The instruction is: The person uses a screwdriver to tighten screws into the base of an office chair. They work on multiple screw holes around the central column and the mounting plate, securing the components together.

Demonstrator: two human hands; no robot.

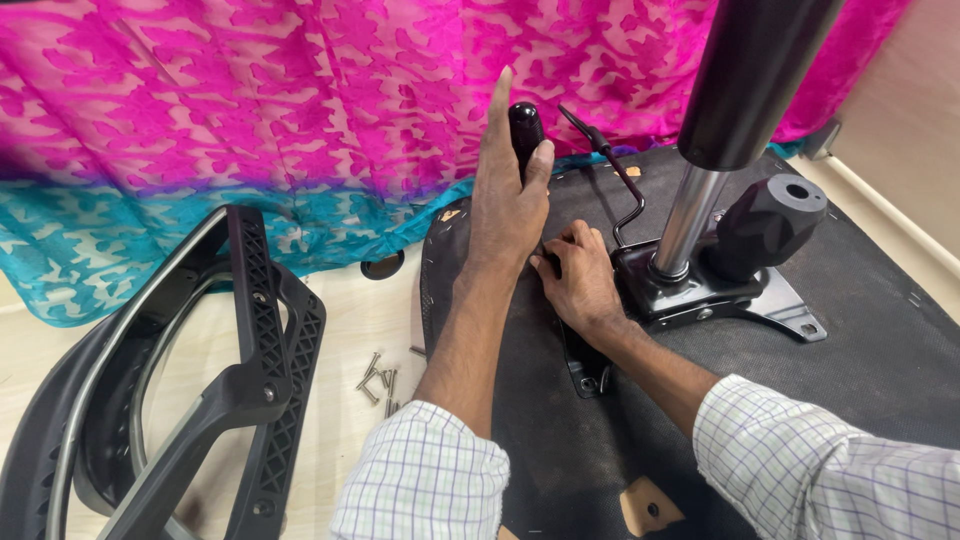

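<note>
While the left hand [508, 205] wraps around a black screwdriver handle [524, 132] standing upright over the upturned black seat base [860, 340], its forefinger points straight up and the thumb presses the grip. Just beside it, the right hand [578, 280] rests on the base with fingers curled; whether they pinch anything cannot be told. A chrome gas cylinder [692, 215] rises from the black mechanism plate [720, 295], loose screws [378, 380] lie on the counter [345, 330], and a black backrest frame [200, 390] lies to the left.
</note>
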